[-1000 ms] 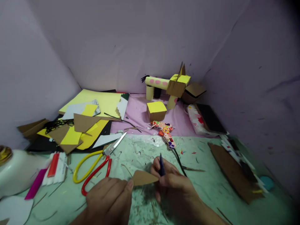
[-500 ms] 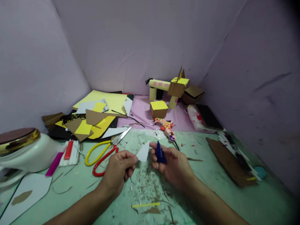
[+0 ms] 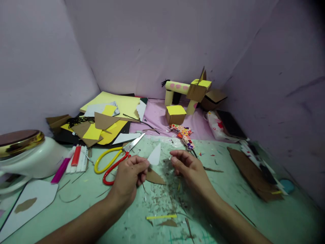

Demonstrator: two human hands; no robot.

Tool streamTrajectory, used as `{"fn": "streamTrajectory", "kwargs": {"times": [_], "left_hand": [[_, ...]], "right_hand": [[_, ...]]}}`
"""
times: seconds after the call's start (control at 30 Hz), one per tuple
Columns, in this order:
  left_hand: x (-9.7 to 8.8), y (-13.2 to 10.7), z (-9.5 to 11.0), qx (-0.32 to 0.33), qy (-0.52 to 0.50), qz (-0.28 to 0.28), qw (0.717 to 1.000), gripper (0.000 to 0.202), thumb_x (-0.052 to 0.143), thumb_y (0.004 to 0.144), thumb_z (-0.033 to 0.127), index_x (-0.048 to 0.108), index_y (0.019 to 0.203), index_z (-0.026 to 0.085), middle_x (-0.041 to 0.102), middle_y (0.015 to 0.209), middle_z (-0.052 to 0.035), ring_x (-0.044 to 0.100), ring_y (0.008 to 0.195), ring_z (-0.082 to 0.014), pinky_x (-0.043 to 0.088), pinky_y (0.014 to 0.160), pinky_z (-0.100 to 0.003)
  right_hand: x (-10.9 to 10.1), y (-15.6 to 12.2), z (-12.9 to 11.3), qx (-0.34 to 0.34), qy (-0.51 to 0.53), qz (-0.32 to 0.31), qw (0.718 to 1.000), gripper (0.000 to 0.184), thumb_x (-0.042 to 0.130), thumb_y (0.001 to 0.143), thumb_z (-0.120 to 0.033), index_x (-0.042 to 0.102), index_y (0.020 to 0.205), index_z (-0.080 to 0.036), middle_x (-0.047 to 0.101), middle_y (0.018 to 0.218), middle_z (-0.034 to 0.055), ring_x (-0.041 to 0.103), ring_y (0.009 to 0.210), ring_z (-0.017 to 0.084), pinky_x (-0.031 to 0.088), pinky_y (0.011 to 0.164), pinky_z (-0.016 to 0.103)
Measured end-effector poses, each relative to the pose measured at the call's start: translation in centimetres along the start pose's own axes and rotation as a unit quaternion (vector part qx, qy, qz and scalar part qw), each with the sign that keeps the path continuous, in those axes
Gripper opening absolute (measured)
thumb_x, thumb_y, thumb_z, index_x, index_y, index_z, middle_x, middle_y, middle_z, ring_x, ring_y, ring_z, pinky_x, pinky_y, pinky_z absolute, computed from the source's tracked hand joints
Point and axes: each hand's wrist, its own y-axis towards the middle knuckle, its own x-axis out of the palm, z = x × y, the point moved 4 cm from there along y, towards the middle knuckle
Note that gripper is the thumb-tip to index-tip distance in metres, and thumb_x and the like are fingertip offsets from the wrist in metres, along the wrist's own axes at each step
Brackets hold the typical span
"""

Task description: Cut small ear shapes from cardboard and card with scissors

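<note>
My left hand (image 3: 130, 174) pinches the lower left corner of a small white triangular piece of card (image 3: 154, 155), its point upward. Below that card, partly behind my left fingers, a brown cardboard piece (image 3: 156, 177) lies on the table. My right hand (image 3: 189, 166) hovers just right of the white card with its fingers loosely curled. A small gap shows between thumb and forefinger, and I see nothing held there. Scissors (image 3: 127, 152) with one yellow and one red handle lie open-bladed beside my left hand.
Yellow paper and cardboard scraps (image 3: 101, 127) are piled at the back left, near markers (image 3: 77, 159). A cardboard animal figure (image 3: 186, 89) and a yellow-topped box (image 3: 175, 115) stand behind. A flowered glue gun (image 3: 185, 135) lies in front. Brown cardboard (image 3: 250, 173) lies right.
The dark blue piece has left my right hand and no blue shows now. A brown cardboard piece now appears beside my left hand. The white card stays in my left hand.
</note>
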Motion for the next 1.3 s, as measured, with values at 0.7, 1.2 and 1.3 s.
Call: {"fn": "streamTrajectory", "kwargs": {"times": [0.7,1.2,1.3], "left_hand": [[0.1,0.2,0.3,0.029,0.090,-0.044,0.995,0.013,0.067,0.061,0.025,0.058,0.060,0.015,0.051,0.039,0.0054,0.039,0.035,-0.0055,0.026,0.035,-0.016],[1.1,-0.9,-0.6,-0.011,0.093,-0.119,0.988,0.011,0.065,0.059,0.023,0.059,0.059,0.014,0.059,0.044,0.0002,0.044,0.035,-0.0065,0.030,0.035,-0.016],[1.0,-0.8,-0.9,-0.024,0.126,-0.134,0.983,0.011,0.064,0.062,0.024,0.059,0.060,0.014,0.056,0.041,0.0012,0.042,0.033,-0.0065,0.029,0.034,-0.016]], "right_hand": [[1.1,-0.5,-0.8,0.029,-0.062,-0.163,0.984,0.014,0.072,0.059,-0.021,0.066,0.071,-0.016,0.065,0.064,0.0019,0.055,0.056,0.014,0.037,0.055,0.027],[0.7,0.1,-0.3,0.099,0.034,-0.172,0.980,0.033,0.080,0.045,-0.016,0.063,0.074,-0.014,0.063,0.059,-0.0027,0.055,0.052,0.010,0.041,0.054,0.023],[0.5,0.0,-0.5,0.110,-0.006,-0.193,0.975,0.018,0.075,0.048,-0.016,0.064,0.062,-0.013,0.060,0.053,-0.0027,0.050,0.047,0.008,0.037,0.049,0.022]]}}
